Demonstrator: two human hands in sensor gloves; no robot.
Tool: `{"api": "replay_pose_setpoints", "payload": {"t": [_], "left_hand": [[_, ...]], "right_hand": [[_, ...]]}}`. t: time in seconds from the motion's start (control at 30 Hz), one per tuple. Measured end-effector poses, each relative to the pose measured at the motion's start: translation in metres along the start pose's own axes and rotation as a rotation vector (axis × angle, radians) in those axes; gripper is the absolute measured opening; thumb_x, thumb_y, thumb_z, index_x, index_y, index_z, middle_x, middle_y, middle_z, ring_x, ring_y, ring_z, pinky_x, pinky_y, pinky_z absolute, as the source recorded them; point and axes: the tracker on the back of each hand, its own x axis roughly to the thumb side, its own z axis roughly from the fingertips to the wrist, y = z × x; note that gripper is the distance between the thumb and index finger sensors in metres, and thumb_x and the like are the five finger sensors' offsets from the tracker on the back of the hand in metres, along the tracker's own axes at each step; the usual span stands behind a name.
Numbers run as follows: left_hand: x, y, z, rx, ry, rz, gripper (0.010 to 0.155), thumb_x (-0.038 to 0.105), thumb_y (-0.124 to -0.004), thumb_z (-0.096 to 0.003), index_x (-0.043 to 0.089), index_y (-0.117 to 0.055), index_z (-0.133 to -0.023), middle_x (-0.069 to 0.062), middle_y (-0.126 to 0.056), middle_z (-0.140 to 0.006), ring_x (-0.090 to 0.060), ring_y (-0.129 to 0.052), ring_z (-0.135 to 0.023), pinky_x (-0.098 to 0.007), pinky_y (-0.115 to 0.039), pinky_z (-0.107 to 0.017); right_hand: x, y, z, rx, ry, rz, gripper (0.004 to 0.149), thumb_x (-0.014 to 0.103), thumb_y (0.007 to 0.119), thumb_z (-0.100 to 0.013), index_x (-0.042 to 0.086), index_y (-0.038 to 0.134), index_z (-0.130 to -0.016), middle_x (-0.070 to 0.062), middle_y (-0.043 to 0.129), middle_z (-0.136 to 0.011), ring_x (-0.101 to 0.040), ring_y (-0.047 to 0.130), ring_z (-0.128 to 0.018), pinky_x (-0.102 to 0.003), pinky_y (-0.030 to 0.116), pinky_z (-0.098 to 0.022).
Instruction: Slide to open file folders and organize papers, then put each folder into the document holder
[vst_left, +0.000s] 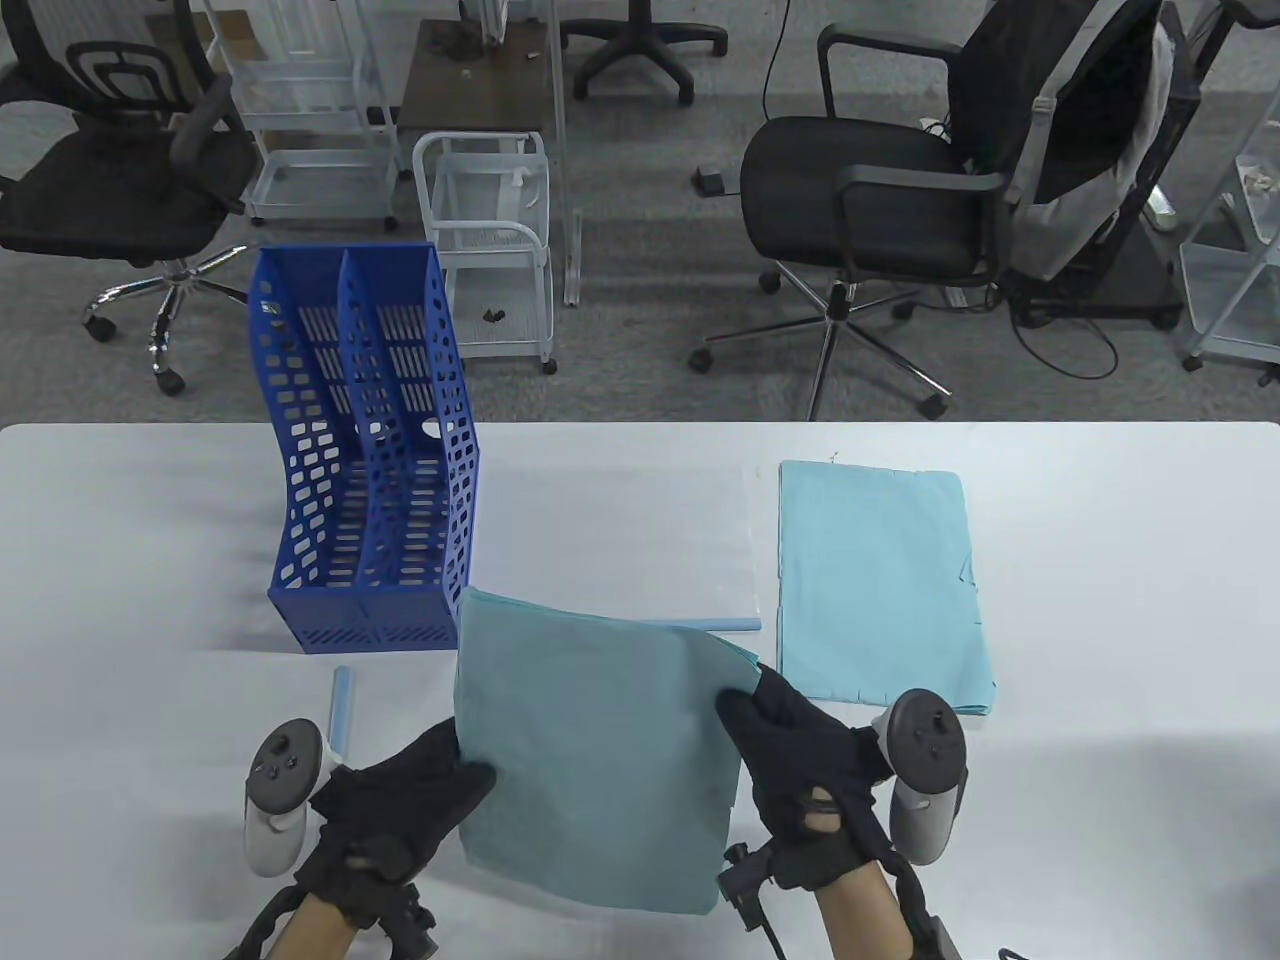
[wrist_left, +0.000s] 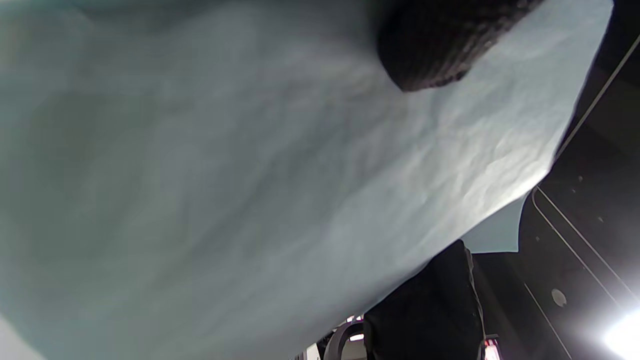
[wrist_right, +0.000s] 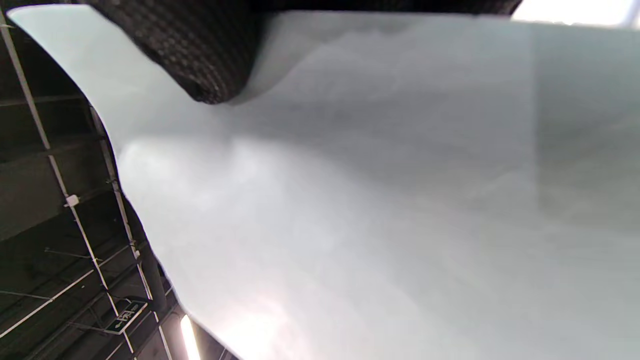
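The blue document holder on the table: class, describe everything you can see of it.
The blue document holder looks like rigid plastic, its walls perforated with slots and holes. A central divider splits it into two compartments, both apparently empty. It stands upright on the white table, left of centre, its open front facing the person. Neither hand touches it.

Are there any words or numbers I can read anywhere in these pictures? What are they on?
No text can be read.
Hanging ceiling sign, right wrist view: a green exit-type sign, but its marks are too small and tilted to read.
Small label on the blue document holder: too small and blurred to read.
Stack of teal papers held by the left hand and right hand: blank on the sides shown.
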Motion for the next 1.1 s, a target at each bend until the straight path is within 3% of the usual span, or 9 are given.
{"api": "replay_pose_setpoints", "payload": {"t": [0.13, 0.33, 0.5, 0.6, 0.67, 0.77, 0.97, 1.03, 1.1], "left_hand": [[0.0, -0.007, 0.0, 0.028, -0.007, -0.042, 0.046, 0.039, -0.084, -0.0482, 0.025, -0.086, -0.092, -0.002, -0.102, -0.078, -0.024, -0.109, -0.06, -0.046, -0.087, -0.052], [0.007, -0.019, 0.003, 0.099, -0.052, -0.076, 0.045, 0.039, -0.084, -0.0476, 0.025, -0.087, -0.09, -0.002, -0.104, -0.073, -0.023, -0.111, -0.054, -0.044, -0.089, -0.048], [0.004, -0.025, 0.002, 0.101, -0.06, 0.02, 0.044, 0.038, -0.084, -0.0475, 0.028, -0.088, -0.09, -0.001, -0.104, -0.073, -0.022, -0.111, -0.053, -0.044, -0.09, -0.047], [0.001, -0.032, 0.0, 0.076, -0.035, 0.057, 0.044, 0.038, -0.084, -0.0479, 0.028, -0.087, -0.09, -0.002, -0.104, -0.073, -0.022, -0.111, -0.053, -0.044, -0.09, -0.047], [0.0, -0.04, -0.003, 0.065, -0.007, 0.052, 0.045, 0.038, -0.083, -0.0484, 0.027, -0.085, -0.092, -0.002, -0.102, -0.075, -0.023, -0.11, -0.055, -0.045, -0.089, -0.049], [0.0, -0.048, -0.004, 0.093, 0.025, 0.043, 0.047, 0.039, -0.082, -0.0485, 0.026, -0.083, -0.094, -0.002, -0.1, -0.078, -0.024, -0.11, -0.056, -0.045, -0.088, -0.049], [-0.001, -0.055, -0.01, 0.103, 0.073, 0.129, 0.047, 0.038, -0.082, -0.0488, 0.024, -0.083, -0.093, -0.002, -0.102, -0.075, -0.023, -0.112, -0.052, -0.044, -0.091, -0.046], [-0.001, -0.06, -0.014, 0.102, 0.117, 0.149, 0.046, 0.037, -0.082, -0.0484, 0.024, -0.084, -0.093, -0.002, -0.103, -0.074, -0.023, -0.113, -0.051, -0.044, -0.091, -0.045], [-0.003, -0.067, -0.019, 0.054, 0.22, 0.137, 0.047, 0.038, -0.082, -0.0485, 0.022, -0.084, -0.093, -0.004, -0.104, -0.075, -0.025, -0.113, -0.053, -0.045, -0.091, -0.046]], "right_hand": [[-0.01, 0.002, 0.002, -0.007, 0.018, -0.037, 0.051, 0.047, 0.081, -0.042, 0.026, 0.077, -0.088, 0.002, 0.095, -0.08, -0.023, 0.102, -0.065, -0.049, 0.08, -0.062], [-0.012, -0.007, 0.011, -0.089, -0.003, -0.037, 0.061, 0.05, 0.082, -0.04, 0.025, 0.067, -0.093, 0.001, 0.086, -0.088, -0.025, 0.099, -0.068, -0.05, 0.078, -0.062], [-0.014, -0.027, 0.018, 0.016, 0.107, 0.021, 0.079, 0.058, 0.082, -0.04, 0.02, 0.054, -0.103, -0.006, 0.077, -0.099, -0.031, 0.093, -0.075, -0.054, 0.074, -0.064], [-0.018, -0.023, 0.017, 0.082, 0.149, 0.057, 0.081, 0.06, 0.081, -0.042, 0.019, 0.049, -0.105, -0.008, 0.071, -0.104, -0.035, 0.088, -0.082, -0.056, 0.07, -0.066], [-0.019, -0.014, 0.017, 0.071, 0.139, 0.064, 0.079, 0.059, 0.08, -0.043, 0.02, 0.05, -0.104, -0.005, 0.072, -0.103, -0.032, 0.088, -0.082, -0.054, 0.072, -0.066], [-0.018, -0.009, 0.021, -0.079, 0.126, 0.039, 0.071, 0.055, 0.082, -0.04, 0.02, 0.061, -0.098, -0.004, 0.083, -0.093, -0.028, 0.096, -0.072, -0.051, 0.078, -0.061], [-0.014, -0.033, 0.022, -0.105, 0.16, 0.049, 0.055, 0.047, 0.083, -0.043, 0.018, 0.076, -0.089, -0.004, 0.095, -0.078, -0.028, 0.101, -0.058, -0.051, 0.082, -0.054], [-0.014, -0.043, 0.02, -0.077, 0.183, 0.131, 0.044, 0.043, 0.083, -0.044, 0.02, 0.084, -0.082, -0.001, 0.102, -0.067, -0.023, 0.105, -0.048, -0.046, 0.086, -0.05], [-0.016, -0.058, 0.019, -0.115, 0.234, 0.206, 0.043, 0.041, 0.085, -0.042, 0.018, 0.088, -0.079, -0.002, 0.104, -0.062, -0.022, 0.106, -0.042, -0.045, 0.087, -0.047]]}}
